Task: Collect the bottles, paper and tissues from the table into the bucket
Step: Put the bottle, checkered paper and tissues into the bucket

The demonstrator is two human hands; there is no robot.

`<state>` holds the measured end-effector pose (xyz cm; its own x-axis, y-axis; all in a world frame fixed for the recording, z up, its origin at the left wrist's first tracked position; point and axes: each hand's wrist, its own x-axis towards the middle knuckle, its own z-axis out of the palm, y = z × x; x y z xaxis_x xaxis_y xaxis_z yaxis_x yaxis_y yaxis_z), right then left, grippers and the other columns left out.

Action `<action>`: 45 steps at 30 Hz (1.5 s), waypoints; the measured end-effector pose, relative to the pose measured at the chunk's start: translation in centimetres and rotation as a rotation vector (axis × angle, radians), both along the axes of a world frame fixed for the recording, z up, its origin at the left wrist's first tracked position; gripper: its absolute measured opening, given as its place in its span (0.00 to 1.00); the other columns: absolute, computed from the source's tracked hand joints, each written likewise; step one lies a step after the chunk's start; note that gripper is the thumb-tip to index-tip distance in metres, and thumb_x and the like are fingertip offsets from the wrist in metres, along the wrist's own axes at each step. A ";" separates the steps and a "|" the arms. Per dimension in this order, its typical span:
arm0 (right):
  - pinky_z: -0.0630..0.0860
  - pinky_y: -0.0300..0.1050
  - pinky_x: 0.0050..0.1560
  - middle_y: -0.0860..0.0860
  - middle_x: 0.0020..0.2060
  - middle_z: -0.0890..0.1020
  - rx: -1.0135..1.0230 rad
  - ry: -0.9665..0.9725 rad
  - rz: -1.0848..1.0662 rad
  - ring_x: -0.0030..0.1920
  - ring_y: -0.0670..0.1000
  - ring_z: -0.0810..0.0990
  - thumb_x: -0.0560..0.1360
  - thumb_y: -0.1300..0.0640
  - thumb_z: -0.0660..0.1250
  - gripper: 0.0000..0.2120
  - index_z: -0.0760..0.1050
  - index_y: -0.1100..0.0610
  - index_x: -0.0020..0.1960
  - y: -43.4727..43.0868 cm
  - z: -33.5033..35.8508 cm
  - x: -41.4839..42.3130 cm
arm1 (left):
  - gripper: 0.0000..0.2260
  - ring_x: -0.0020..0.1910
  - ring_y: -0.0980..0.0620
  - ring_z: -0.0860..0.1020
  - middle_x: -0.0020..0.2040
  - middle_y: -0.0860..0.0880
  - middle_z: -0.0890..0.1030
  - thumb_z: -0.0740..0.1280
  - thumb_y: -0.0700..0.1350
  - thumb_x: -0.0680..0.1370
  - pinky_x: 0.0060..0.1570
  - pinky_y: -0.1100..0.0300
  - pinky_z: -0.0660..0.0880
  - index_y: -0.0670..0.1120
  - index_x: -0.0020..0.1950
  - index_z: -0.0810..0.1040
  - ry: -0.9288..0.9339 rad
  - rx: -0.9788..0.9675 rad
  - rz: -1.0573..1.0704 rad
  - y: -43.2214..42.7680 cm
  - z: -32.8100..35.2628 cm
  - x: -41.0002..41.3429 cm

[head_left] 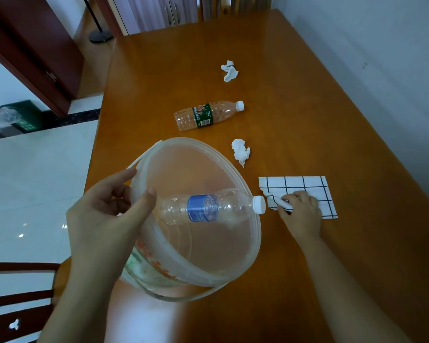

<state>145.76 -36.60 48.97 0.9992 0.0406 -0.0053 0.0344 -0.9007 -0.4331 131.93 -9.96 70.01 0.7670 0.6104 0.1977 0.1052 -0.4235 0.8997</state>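
The left hand (pixel 104 214) has its grip closed on the near-left rim of the translucent plastic bucket (pixel 233 263), thumb inside the wall and fingers curled outside, holding the bucket tilted so its mouth faces up and toward the camera over the near edge of the orange wooden surface (pixel 307 107). The bucket's thin white handle (pixel 144 158) hangs along the far-left rim. Across the bucket's mouth lies a clear bottle with a blue label (pixel 208 207), on its side, its white cap poking over the right rim. The right hand (pixel 300 211) is just right of that cap, its fingers pinched on the torn left edge of a white paper with a dark grid pattern (pixel 305 186); the edge is lifted and rolled slightly under the fingertips while the rest of the sheet lies flat on the surface. Beyond the bucket, a crumpled white tissue (pixel 240 152) sits near the rim. Farther back a second clear bottle with a green label (pixel 208 115) lies on its side, cap pointing right. A second crumpled tissue (pixel 229 70) lies well beyond that, toward the far end.
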 end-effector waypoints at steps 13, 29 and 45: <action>0.67 0.47 0.39 0.57 0.42 0.79 0.250 -0.034 -0.087 0.44 0.56 0.70 0.70 0.62 0.69 0.04 0.79 0.60 0.45 -0.1 0.3 -6.2 | 0.15 0.32 0.53 0.74 0.31 0.62 0.76 0.71 0.56 0.62 0.31 0.69 0.73 0.60 0.48 0.79 -0.048 -0.035 0.004 -0.2 1.6 -2.7; 0.70 0.31 0.35 0.50 0.40 0.76 0.711 -0.259 -0.099 0.39 0.45 0.76 0.71 0.63 0.67 0.05 0.76 0.54 0.41 -0.9 12.6 -10.0 | 0.14 0.36 0.48 0.76 0.36 0.48 0.76 0.71 0.42 0.69 0.33 0.60 0.75 0.47 0.54 0.80 -0.099 -0.207 0.116 -1.5 2.4 -8.4; 0.72 0.30 0.38 0.51 0.38 0.79 0.855 -0.297 0.425 0.39 0.45 0.78 0.70 0.66 0.68 0.04 0.78 0.60 0.43 4.0 21.1 -18.7 | 0.13 0.29 0.59 0.74 0.34 0.48 0.76 0.71 0.38 0.69 0.29 0.72 0.73 0.48 0.52 0.79 -0.187 -0.237 0.299 -4.9 2.2 -17.2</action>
